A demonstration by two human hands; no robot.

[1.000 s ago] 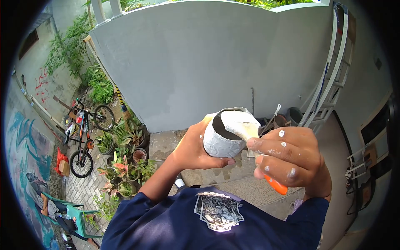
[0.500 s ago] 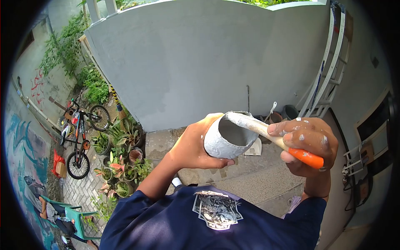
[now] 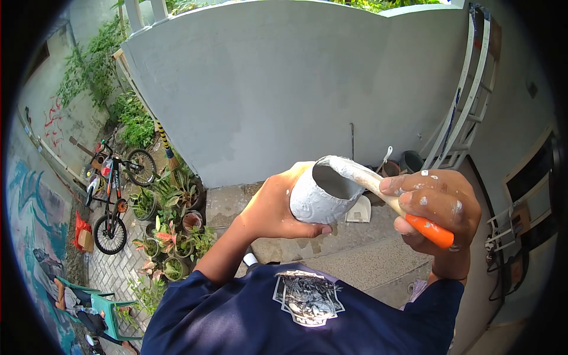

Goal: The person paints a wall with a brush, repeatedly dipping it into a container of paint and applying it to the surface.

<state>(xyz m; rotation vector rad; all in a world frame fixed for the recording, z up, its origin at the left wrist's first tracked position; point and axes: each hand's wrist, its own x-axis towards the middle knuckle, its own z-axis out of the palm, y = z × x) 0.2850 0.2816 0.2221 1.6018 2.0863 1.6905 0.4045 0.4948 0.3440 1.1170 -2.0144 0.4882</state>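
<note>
My left hand [image 3: 277,207] is wrapped round a paint-coated cup [image 3: 319,200], tilted so that its open mouth faces up and to the right. Grey-white paint covers its outside. My right hand [image 3: 441,204], spotted with paint, grips a brush [image 3: 387,197] with a pale wooden handle and an orange end. The brush's paint-covered head lies against the upper rim of the cup. How much paint is inside cannot be made out.
A grey wall [image 3: 284,89] stands ahead, with a ladder [image 3: 467,89] at its right. Pots [image 3: 410,161] and a dustpan [image 3: 358,210] are at its foot. Left are potted plants [image 3: 174,236], a bicycle [image 3: 115,195] and a seated person [image 3: 74,299].
The brush head has shifted slightly up and left along the cup's rim. My right hand has moved slightly left, and the orange end sits a little lower.
</note>
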